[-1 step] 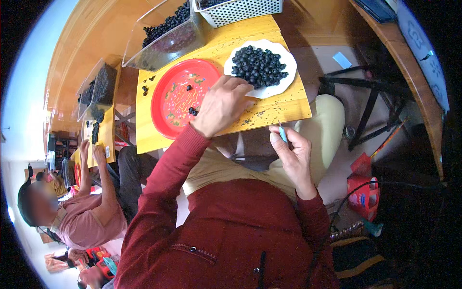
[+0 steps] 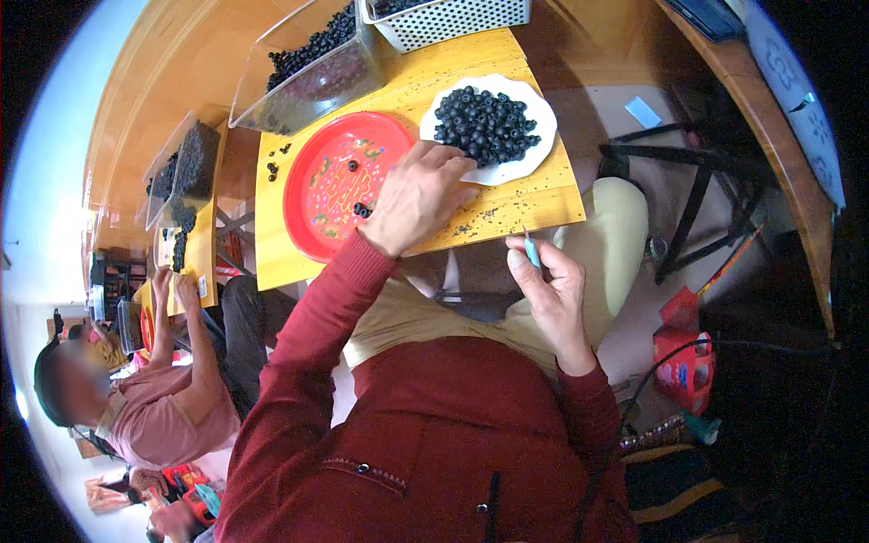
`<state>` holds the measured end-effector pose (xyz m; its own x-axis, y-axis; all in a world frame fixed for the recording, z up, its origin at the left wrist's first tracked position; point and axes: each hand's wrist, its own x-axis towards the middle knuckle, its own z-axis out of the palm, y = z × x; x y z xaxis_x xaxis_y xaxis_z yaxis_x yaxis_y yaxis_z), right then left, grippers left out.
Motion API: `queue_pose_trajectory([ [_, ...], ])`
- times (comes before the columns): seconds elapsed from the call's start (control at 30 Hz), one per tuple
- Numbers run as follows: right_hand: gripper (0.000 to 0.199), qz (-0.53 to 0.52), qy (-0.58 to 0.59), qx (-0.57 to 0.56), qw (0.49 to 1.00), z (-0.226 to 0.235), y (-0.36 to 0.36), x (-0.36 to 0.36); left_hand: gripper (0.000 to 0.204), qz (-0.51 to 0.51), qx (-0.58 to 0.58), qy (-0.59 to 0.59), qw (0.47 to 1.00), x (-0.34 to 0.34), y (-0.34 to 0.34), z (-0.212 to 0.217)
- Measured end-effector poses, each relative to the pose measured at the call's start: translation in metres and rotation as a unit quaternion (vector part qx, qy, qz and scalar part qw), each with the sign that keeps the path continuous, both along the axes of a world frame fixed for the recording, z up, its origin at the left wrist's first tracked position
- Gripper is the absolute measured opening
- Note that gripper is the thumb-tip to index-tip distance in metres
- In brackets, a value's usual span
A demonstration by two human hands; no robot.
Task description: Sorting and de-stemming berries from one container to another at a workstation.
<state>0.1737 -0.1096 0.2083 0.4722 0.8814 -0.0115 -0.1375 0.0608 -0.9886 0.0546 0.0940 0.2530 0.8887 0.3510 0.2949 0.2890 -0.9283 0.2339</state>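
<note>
Left hand (image 2: 418, 195) at white plate (image 2: 539, 149) rim, fingers curled among berries (image 2: 485, 122), right hand (image 2: 552, 290) off table (image 2: 543, 204) edge, fingers clamped on pick (image 2: 531, 250), red plate (image 2: 312, 195) alongside

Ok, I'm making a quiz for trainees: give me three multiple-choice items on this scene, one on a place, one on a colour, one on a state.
1. Where is the left hand?
A) at the white plate of dark berries
B) in the lap
C) on the clear bin

2. The plate with few berries is
A) blue
B) red
C) green

3. The right hand is
A) empty and flat
B) holding a thin teal tool
C) inside the white basket

Key: 1 A, fingers reach the white plate's edge; 2 B, the red plate is nearly bare; 3 B, its grip pinches the tool near the tray's edge.
</note>
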Motion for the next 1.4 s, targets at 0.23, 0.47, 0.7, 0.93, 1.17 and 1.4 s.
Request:
queue_pose_trajectory([
  [0.23,0.023,-0.015,-0.004,0.021,1.0,-0.003,-0.001,0.004,0.025,0.023,0.025,0.032,0.999,0.005,0.005,-0.007],
  [0.47,0.024,-0.013,0.002,0.02,1.0,-0.004,0.001,0.008,0.025,-0.027,-0.015,-0.007,1.0,0.0,0.006,-0.003],
  [0.7,0.023,-0.004,-0.013,0.011,1.0,-0.003,0.004,0.012,0.018,0.078,-0.456,-0.166,0.871,-0.009,-0.029,-0.009],
  [0.93,0.023,0.0,-0.038,0.011,0.999,0.009,0.016,0.008,0.018,0.021,-0.672,-0.29,0.681,-0.024,-0.045,-0.018],
  [1.17,0.024,0.002,-0.021,0.082,0.996,0.018,0.039,-0.006,0.023,-0.004,-0.763,-0.327,0.557,-0.024,-0.061,-0.021],
  [1.4,0.02,0.017,-0.009,0.106,0.994,0.022,0.048,-0.013,0.02,-0.001,-0.721,-0.345,0.6,-0.031,-0.061,-0.028],
])
